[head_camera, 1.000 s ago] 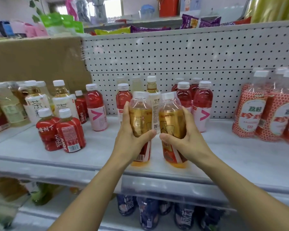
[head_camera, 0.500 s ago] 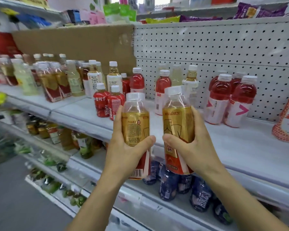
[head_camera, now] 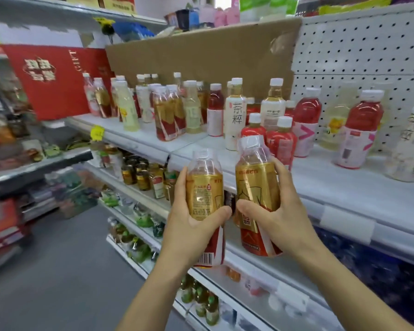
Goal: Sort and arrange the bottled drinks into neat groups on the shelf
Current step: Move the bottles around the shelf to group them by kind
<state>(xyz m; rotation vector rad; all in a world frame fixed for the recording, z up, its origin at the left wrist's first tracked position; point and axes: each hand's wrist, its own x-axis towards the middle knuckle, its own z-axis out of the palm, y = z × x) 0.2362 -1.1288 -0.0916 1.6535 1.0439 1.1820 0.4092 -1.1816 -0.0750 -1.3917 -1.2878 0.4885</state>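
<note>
Head view, lower centre of the frame: my left hand (head_camera: 189,225) wraps a gold-labelled bottle (head_camera: 204,187), thumb across the front. My right hand (head_camera: 280,218) grips its twin (head_camera: 257,187) just beside it. Both are held roughly upright in the air, in front of the shelf (head_camera: 344,187) edge rather than on it.

Each is clear smooth plastic with rounded shoulders and a crinkled clear wrap over the cap. The glossy gold label runs down to a red band, and the left one shows a barcode near its base.

Behind them lies the flat white shelf board with a clear price strip along its front. On it stand two squat red bottles (head_camera: 282,137) with white caps and a tall white-labelled tea bottle (head_camera: 234,115). More gold-and-red bottles (head_camera: 167,115) stand farther left. At the back, a matte brown cardboard sheet (head_camera: 201,51) leans beside white pegboard (head_camera: 368,48) in the upper right.
</note>
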